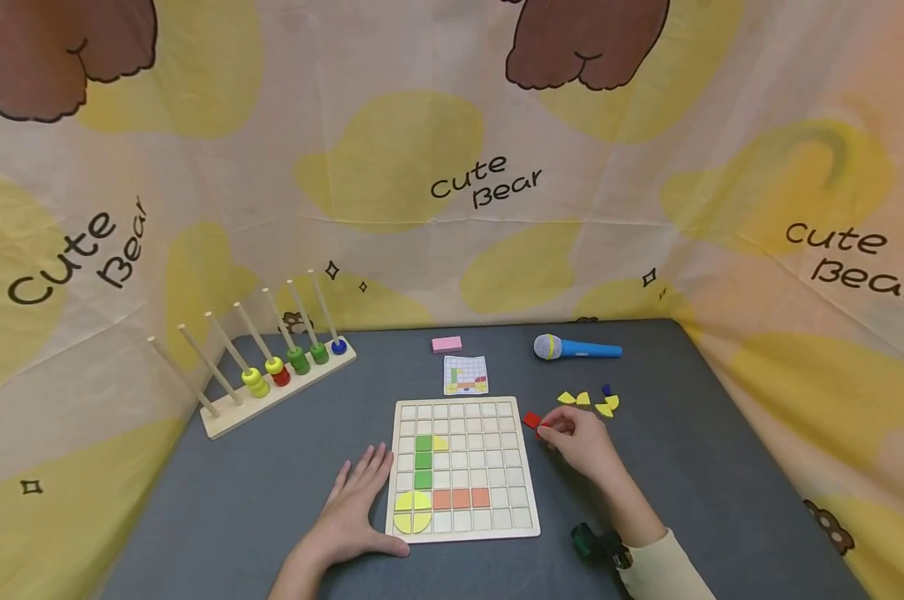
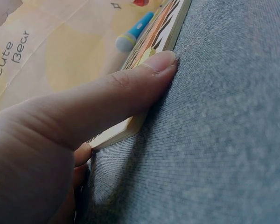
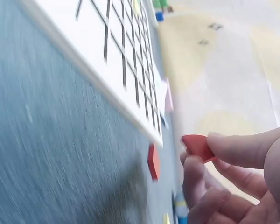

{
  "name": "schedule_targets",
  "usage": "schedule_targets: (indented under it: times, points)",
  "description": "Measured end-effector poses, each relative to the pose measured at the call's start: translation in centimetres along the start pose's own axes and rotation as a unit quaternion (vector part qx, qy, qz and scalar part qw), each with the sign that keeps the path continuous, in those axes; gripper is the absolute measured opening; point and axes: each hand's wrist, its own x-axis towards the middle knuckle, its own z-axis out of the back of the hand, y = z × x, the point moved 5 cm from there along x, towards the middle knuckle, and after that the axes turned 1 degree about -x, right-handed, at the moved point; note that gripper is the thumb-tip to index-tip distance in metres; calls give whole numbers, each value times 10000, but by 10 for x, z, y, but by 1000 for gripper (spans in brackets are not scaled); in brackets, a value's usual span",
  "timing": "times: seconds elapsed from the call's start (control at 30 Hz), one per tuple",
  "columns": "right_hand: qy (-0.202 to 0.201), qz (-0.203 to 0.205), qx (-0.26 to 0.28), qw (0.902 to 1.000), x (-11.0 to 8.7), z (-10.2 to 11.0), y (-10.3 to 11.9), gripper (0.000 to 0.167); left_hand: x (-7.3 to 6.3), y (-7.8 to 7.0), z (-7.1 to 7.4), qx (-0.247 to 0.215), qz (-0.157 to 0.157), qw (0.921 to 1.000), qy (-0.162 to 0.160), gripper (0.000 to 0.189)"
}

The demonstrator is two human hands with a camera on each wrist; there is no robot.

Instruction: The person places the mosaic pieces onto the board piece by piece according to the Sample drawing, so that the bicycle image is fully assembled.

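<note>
A wooden grid board (image 1: 470, 543) lies in the middle of the table, with green squares (image 1: 423, 461), orange-red squares (image 1: 461, 498) and yellow quarter-circle pieces (image 1: 412, 523) in some cells. Spread beside its left side is my left hand (image 1: 349, 512); the fingertips touch the edge and the thumb lies along the front left corner. Right of the board, my right hand (image 1: 585, 443) pinches a small red tile (image 3: 198, 147) between thumb and fingers, held above the table. Its full outline is partly hidden. Another red tile (image 1: 531, 420) lies near the board's upper right edge.
Loose yellow pieces (image 1: 582, 398) and a small blue piece (image 1: 606, 389) lie beyond my right hand. Behind the board are a pattern card (image 1: 466, 376) and a pink block (image 1: 447, 344). A toy microphone (image 1: 590, 349) lies back right; a peg stand (image 1: 234, 419) with rings stands left.
</note>
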Motion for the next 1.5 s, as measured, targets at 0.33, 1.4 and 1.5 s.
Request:
schedule_targets:
  times: [0.33,1.4,1.5]
  points:
    - [752,388,298,9960,-21,-37,17,11,0,-1,1,22,-50,10000,-12,143]
    - [1412,986,-535,9836,-23,-63,25,4,0,1,0,46,-51,10000,-10,143]
    - [1390,1011,-594,9833,-23,-65,25,9,-1,1,0,57,-64,10000,-21,143]
